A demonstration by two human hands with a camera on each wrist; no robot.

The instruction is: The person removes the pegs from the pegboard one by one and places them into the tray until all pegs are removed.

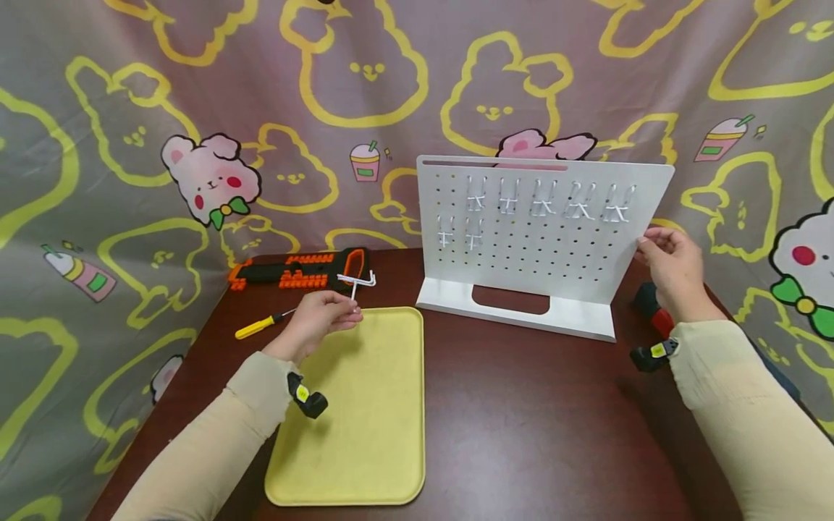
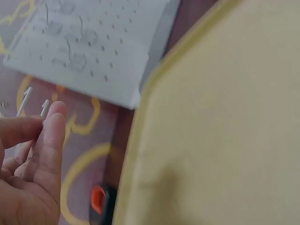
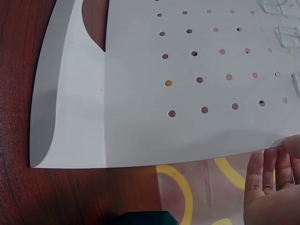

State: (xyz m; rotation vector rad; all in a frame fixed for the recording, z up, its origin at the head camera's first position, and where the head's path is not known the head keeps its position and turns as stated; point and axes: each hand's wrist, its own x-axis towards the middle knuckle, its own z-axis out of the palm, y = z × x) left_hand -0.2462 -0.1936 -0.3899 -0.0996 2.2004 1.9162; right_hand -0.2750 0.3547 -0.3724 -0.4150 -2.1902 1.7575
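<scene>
My left hand (image 1: 321, 318) pinches a white pegboard hook (image 1: 356, 281) between thumb and fingers, over the far end of the yellow tray (image 1: 345, 434). In the left wrist view the prongs of this hook (image 2: 45, 108) stick up past the fingertips. A white pegboard (image 1: 521, 246) stands upright on its foot at the back right. Several white hooks with clear backs hang on it, a row along the top and two more below at the left. My right hand (image 1: 674, 268) grips the board's right edge, thumb in front and fingers behind, as the right wrist view shows.
Behind the tray lies a black and orange tool-like object (image 1: 296, 269). A screwdriver with a yellow handle (image 1: 255, 328) rests left of the tray. Partly behind my right arm is a dark and red object (image 1: 654, 307). A patterned curtain (image 1: 313, 145) closes off the back and sides.
</scene>
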